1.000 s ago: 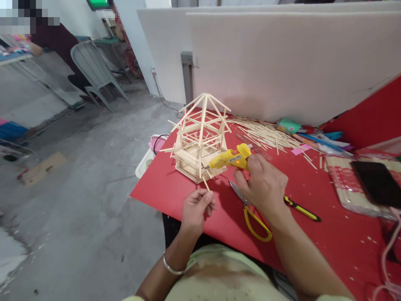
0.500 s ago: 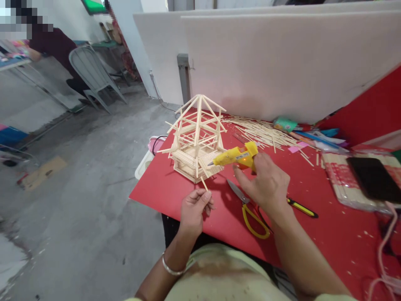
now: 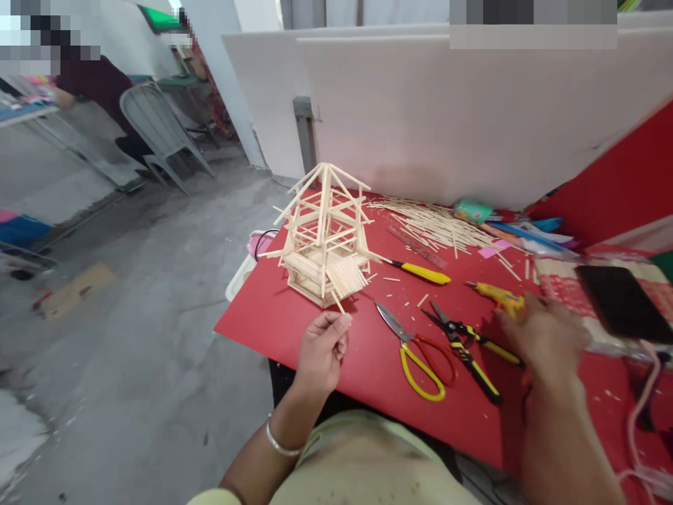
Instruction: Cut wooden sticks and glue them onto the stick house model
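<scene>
A small house built of pale wooden sticks point(image 3: 323, 235) stands on the red table point(image 3: 294, 330) near its left corner. My left hand point(image 3: 322, 347) pinches a short stick point(image 3: 339, 303) whose far end meets the house's front base. My right hand point(image 3: 547, 333), blurred by motion, is out to the right with the yellow glue gun point(image 3: 499, 296) in it, low over the table. Between my hands lie yellow-handled scissors point(image 3: 413, 347) and black-and-yellow cutters point(image 3: 465, 344).
A yellow-handled knife point(image 3: 418, 271) lies just right of the house. Loose sticks point(image 3: 436, 224) are piled at the back by a white board. A black phone point(image 3: 620, 303) rests on a stick packet at right. A grey chair point(image 3: 158, 130) and another person sit far left.
My right hand swung the glue gun away from the house to the right and down toward the table. The left hand kept its pinch on the stick at the house.
</scene>
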Demonstrator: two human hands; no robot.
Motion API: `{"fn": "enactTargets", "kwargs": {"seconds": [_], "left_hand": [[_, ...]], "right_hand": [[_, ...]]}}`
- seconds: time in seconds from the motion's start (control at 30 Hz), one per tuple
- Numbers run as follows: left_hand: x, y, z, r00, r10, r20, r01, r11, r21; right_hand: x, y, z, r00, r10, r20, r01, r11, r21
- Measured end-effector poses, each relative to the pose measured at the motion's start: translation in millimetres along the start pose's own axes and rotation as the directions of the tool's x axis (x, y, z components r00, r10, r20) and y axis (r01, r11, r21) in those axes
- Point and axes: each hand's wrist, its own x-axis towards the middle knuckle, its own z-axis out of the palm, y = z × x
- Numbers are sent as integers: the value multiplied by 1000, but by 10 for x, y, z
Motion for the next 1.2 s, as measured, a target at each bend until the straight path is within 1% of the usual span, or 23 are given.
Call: {"fn": "enactTargets", "kwargs": {"seconds": [0.03, 0.07, 0.1, 0.13, 0.17, 0.2, 0.23, 0.27, 0.3, 0.37, 0.47, 0.53, 0.7, 0.8, 0.9, 1.0, 1.1, 1.2], "left_hand": [[-2, 5, 9, 1000, 5, -8, -5, 1000, 1], [-4, 10, 19, 1000, 9, -15, -9, 1000, 1], [-7, 15, 29, 1000, 10, -18, -10, 1000, -2], [-10, 20, 41, 1000, 10, -17, -10, 1000, -7], [-15, 24, 53, 1000, 11, -10, -11, 1000, -15], [-20, 29, 64, 1000, 11, 1, -11, 1000, -25], [-26, 35, 73, 1000, 9, 12, -9, 999, -33], [-31, 41, 80, 1000, 4, 21, -3, 999, -41], [-36, 48, 83, 1000, -4, 25, 5, 999, -47], [-39, 63, 79, 999, -23, 28, 25, 998, -60], [-19, 87, 54, 999, -30, 36, 33, 996, -81], [8, 99, 35, 998, -24, 50, 29, 996, -88], [61, 109, 10, 997, -12, 77, 18, 998, -68], [67, 102, -14, 998, 15, 66, -13, 999, -31], [73, 91, -67, 997, 81, 7, -81, 997, -7], [84, 81, -137, 979, 187, -83, -185, 982, 38], [97, 83, -195, 932, 333, -144, -316, 940, 130], [116, 93, -238, 878, 455, -147, -412, 876, 251]], "right_hand": [[-47, -293, -58, 998, 8, -57, -9, 1000, -3], [-98, -616, -125, 997, -17, -75, 23, 996, 83], [-150, -945, -194, 995, -79, -60, 90, 977, 194], [-199, -1262, -256, 977, -213, -19, 209, 931, 298], [-244, -1548, -303, 939, -342, -32, 329, 869, 371], [-282, -1793, -330, 910, -408, -68, 399, 822, 407], [-312, -1987, -337, 892, -444, -84, 436, 796, 420], [-333, -2132, -325, 877, -473, -89, 463, 778, 426], [-347, -2230, -295, 871, -479, -107, 475, 770, 427], [-357, -2319, -207, 868, -474, -148, 488, 760, 429], [-358, -2331, -73, 861, -458, -221, 508, 745, 432], [-363, -2334, -19, 851, -461, -253, 525, 742, 416], [-370, -2390, 11, 830, -474, -293, 555, 755, 350], [-347, -2418, 40, 850, -430, -303, 519, 779, 351], [-302, -2451, 114, 880, -352, -318, 458, 803, 381], [-261, -2500, 203, 892, -301, -336, 425, 810, 403], [-252, -2552, 268, 897, -282, -340, 411, 816, 407], [-265, -2583, 305, 903, -255, -347, 390, 824, 410]]}}
